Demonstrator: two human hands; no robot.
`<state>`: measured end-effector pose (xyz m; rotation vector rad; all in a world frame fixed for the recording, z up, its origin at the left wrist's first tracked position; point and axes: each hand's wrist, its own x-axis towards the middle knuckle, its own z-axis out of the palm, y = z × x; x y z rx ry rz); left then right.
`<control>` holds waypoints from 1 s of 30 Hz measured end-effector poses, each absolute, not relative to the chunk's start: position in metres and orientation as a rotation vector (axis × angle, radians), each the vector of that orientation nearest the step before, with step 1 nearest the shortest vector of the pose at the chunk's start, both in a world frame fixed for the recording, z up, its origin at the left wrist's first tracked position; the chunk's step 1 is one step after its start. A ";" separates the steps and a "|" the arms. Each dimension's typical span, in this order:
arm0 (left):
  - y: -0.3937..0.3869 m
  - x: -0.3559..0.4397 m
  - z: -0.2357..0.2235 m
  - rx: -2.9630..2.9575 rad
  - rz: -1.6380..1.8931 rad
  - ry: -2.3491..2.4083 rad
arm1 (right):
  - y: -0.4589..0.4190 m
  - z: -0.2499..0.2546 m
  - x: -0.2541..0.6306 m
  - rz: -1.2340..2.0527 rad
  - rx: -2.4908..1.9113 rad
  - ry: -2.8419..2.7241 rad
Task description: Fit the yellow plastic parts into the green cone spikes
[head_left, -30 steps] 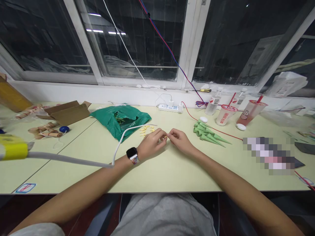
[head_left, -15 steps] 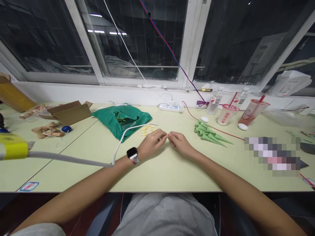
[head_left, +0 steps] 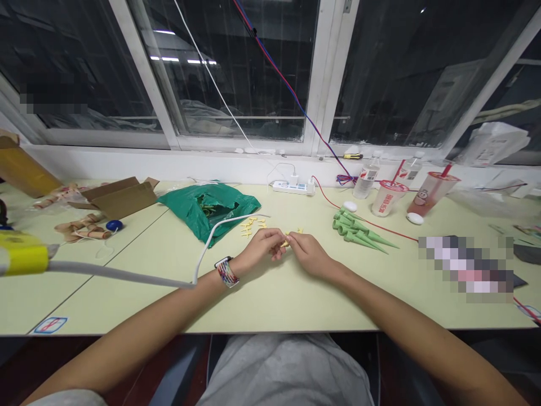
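Observation:
My left hand point(head_left: 264, 247) and my right hand point(head_left: 309, 254) meet at the middle of the pale yellow table point(head_left: 279, 299). Both pinch small yellow pieces point(head_left: 287, 241) between their fingertips. My left wrist wears a watch with a multicoloured band point(head_left: 227, 272). More loose yellow pieces point(head_left: 251, 224) lie just beyond my left hand. A row of green paper cones point(head_left: 359, 232) lies to the right of my right hand.
A green plastic bag point(head_left: 207, 207) lies behind the yellow pieces. A white cable point(head_left: 203, 248) runs from a yellow tool point(head_left: 23, 255) at the left. Cardboard box point(head_left: 118, 196), paper rolls point(head_left: 82, 227), power strip point(head_left: 293, 186), two drink cups point(head_left: 386, 197) and bottles stand along the back.
My left wrist has rolled so the watch band shows instead of its face. Both hands dipped slightly toward me, and yellow pieces now show between the fingertips.

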<state>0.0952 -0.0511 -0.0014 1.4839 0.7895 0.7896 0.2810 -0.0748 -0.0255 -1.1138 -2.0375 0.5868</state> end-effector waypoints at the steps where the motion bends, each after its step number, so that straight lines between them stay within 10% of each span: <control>1: -0.052 0.096 -0.001 1.457 0.792 0.801 | -0.075 -0.026 0.281 0.602 -1.100 -2.040; 14: -0.041 0.085 0.013 1.002 0.319 0.656 | -0.083 -0.015 0.281 0.055 -0.885 -2.265; 30: -0.047 0.076 -0.002 2.782 1.002 0.751 | -0.067 -0.028 0.272 1.064 -1.072 -1.602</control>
